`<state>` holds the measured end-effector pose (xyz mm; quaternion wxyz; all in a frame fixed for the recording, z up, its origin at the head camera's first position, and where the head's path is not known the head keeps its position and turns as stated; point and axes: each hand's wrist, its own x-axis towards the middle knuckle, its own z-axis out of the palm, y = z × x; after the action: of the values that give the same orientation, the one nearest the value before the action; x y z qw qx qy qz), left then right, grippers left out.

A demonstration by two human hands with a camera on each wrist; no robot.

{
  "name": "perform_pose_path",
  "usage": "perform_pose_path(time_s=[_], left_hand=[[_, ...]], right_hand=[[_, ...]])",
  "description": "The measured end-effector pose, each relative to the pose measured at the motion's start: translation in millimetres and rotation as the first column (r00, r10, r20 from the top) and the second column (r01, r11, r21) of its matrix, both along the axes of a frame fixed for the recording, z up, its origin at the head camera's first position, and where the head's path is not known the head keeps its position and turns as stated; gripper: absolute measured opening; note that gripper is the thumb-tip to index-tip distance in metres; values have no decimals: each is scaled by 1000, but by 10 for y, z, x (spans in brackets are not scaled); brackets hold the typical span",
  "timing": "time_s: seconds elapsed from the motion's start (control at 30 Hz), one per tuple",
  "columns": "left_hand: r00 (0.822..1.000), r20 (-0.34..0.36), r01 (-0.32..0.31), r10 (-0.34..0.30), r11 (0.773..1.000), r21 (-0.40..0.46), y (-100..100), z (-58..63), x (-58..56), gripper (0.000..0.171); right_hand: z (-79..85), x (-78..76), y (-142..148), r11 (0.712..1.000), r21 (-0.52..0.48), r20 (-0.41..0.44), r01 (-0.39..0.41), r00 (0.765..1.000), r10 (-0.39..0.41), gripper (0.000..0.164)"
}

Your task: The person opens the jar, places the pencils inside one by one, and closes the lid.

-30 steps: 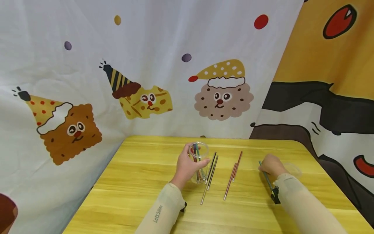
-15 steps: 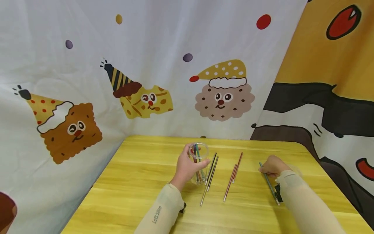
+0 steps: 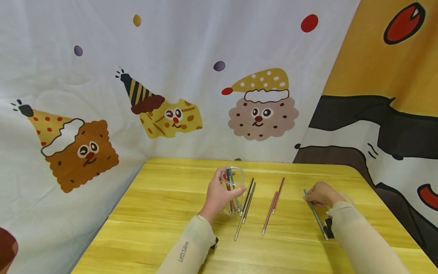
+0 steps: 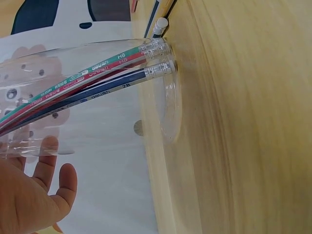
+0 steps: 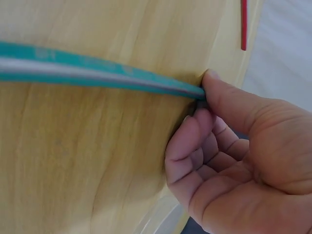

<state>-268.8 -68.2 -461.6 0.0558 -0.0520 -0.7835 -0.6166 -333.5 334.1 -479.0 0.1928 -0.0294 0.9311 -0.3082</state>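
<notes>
Right wrist view shows the right hand [image 5: 243,161] pinching the teal wooden pencil's [image 5: 97,73] far end (lying on the yellow tabletop [image 3: 164,213]); head view adds the left hand [image 3: 219,196] gripping a clear plastic cup [image 3: 234,190].

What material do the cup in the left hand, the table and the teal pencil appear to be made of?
Cup: probably clear glossy plastic; the pencils inside show through its wall.
Table: wood or a wood-look laminate, yellow with smooth grain lines.
Teal pencil: likely painted wood with a glossy coat and a white stripe; its core is not visible.
</notes>
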Motion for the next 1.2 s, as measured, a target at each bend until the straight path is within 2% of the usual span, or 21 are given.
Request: perform_pose_path(time_s=[0.13, 0.27, 0.37, 0.43, 0.47, 0.53, 0.6, 0.67, 0.73, 0.8, 0.83, 0.87, 0.93, 1.03, 1.1, 1.2], left_hand=[[1000, -6, -5, 5, 1000, -6, -1, -2, 11, 72], [1000, -16, 1, -1, 1000, -13, 9, -16, 2, 72], [1000, -19, 6, -6, 1000, -12, 18, -25, -6, 71], [1000, -20, 4, -4, 1000, -8, 22, -25, -8, 69], [1000, -21, 3, -3, 1000, -7, 22, -24, -9, 68], [1000, -20, -2, 2, 1000, -7, 22, -22, -8, 67], [1000, -18, -2, 2, 1000, -5, 19, -20, -8, 67], [1000, -15, -2, 2, 1000, -1, 13, -18, -8, 66], [1000, -10, 2, -2, 1000, 4, 8, -15, -6, 66], [1000, -8, 4, -4, 1000, 10, 8, -16, -4, 68], [1000, -8, 6, -6, 1000, 12, 6, -13, -5, 69], [1000, -9, 8, -8, 1000, 12, 4, -11, -6, 69], [1000, -11, 12, -12, 1000, 15, 3, -7, -7, 69], [1000, -18, 16, -16, 1000, 23, 4, -6, -12, 67], [1000, -24, 18, -18, 1000, 25, 5, -9, -15, 65], [999, -29, 21, -20, 1000, 23, 9, -25, -18, 64]], right_hand=[[-13, 14, -73, 1000, 16, -45, -2, 999, 3, 49], [55, 33, -197, 1000, 7, -84, -14, 996, 15, 29], [209, 38, -351, 999, -26, -155, -38, 987, 34, 16], [383, 41, -504, 997, -50, -245, -56, 969, 42, 21], [482, 49, -592, 996, -59, -303, -62, 952, 41, 24], [715, 96, -790, 994, -77, -433, -71, 901, 31, 33], [952, 184, -1006, 992, -107, -560, -71, 828, -1, 39], [1163, 300, -1223, 983, -157, -673, -91, 738, -40, 45], [1334, 428, -1429, 960, -238, -749, -149, 657, -84, 48], [1449, 540, -1607, 922, -311, -803, -229, 583, -126, 49], [1497, 591, -1685, 900, -339, -823, -275, 551, -141, 49], [1530, 628, -1754, 874, -369, -833, -317, 530, -159, 48], [1572, 678, -1867, 829, -412, -843, -378, 504, -189, 48], [1573, 687, -1973, 779, -469, -831, -416, 507, -230, 47], [1548, 657, -2010, 761, -496, -819, -418, 517, -250, 47], [1513, 622, -2036, 751, -515, -810, -413, 522, -268, 46]])
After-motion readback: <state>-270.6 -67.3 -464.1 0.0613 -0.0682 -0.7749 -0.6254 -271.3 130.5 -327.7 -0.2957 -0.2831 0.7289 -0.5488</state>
